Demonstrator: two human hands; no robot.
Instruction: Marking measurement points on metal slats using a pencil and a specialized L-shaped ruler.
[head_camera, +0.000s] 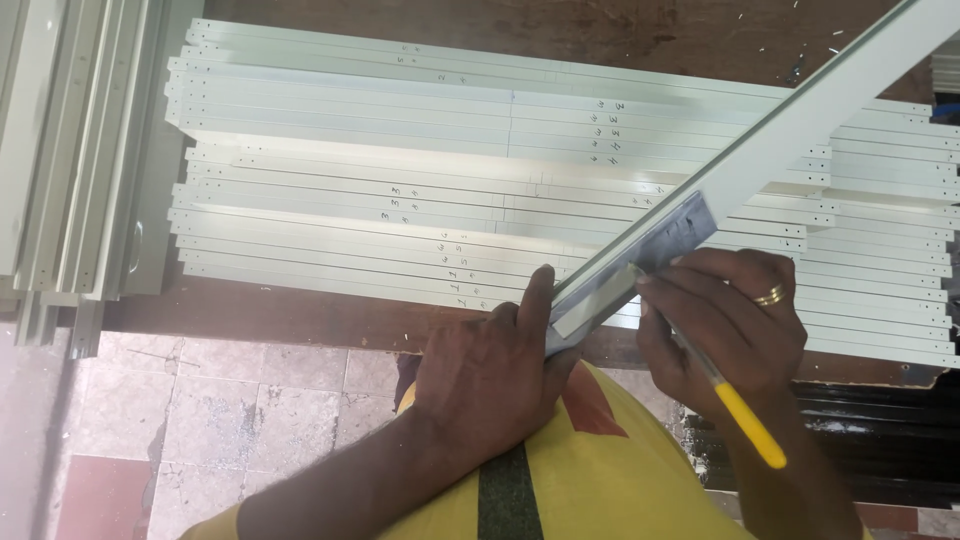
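My left hand (490, 375) grips the near end of a long white metal channel (800, 125) that runs diagonally up to the top right corner. A bare grey patch shows near that end. My right hand (725, 320), with a gold ring on one finger, holds a yellow-handled pen (745, 420) whose tip touches the channel's end beside my left thumb.
Many white metal strips (400, 190) lie side by side on a brown wooden bench (300, 315), several with handwritten marks. Pale green metal frames (70, 150) lean at the left. A tiled floor (210, 410) lies below, and dark metal bars (880, 440) sit at lower right.
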